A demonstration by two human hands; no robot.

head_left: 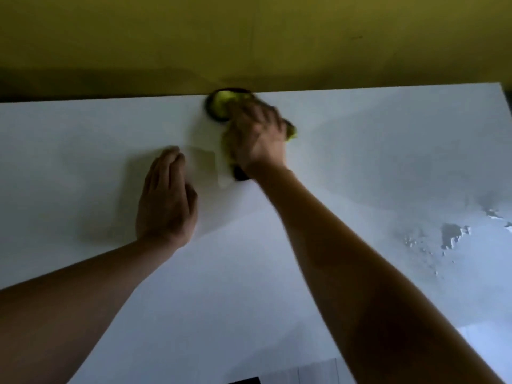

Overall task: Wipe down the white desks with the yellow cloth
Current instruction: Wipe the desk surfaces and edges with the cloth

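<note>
Head: yellow cloth (221, 105) under right hand (256, 139) (blurred).
</note>
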